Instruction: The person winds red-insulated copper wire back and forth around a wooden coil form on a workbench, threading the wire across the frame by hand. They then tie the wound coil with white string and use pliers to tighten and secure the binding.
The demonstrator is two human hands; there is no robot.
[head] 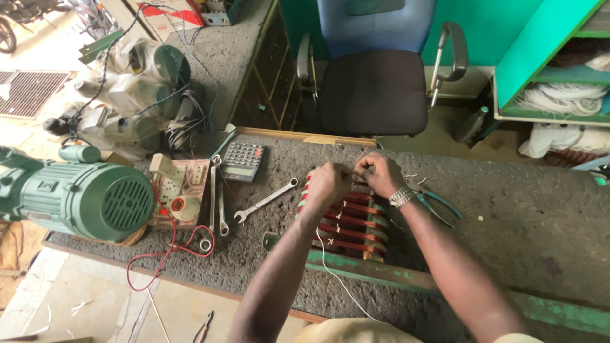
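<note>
A motor stator with red-brown copper coils (348, 222) lies on the grey carpeted bench (508, 216). Both hands work at its far end. My left hand (328, 183) is closed, pinching a thin white string (333, 270) that trails back toward me over the coils. My right hand (379, 173), with a metal watch on the wrist, is closed too, fingertips touching the left hand at the same spot on the winding. What the right fingers pinch is too small to tell.
A combination spanner (264, 201) lies left of the stator, with more spanners (217, 206), a calculator (242, 161) and a socket board (181, 190). A green electric motor (76, 195) sits far left. Green-handled pliers (438, 204) lie right. A black office chair (373, 89) stands behind.
</note>
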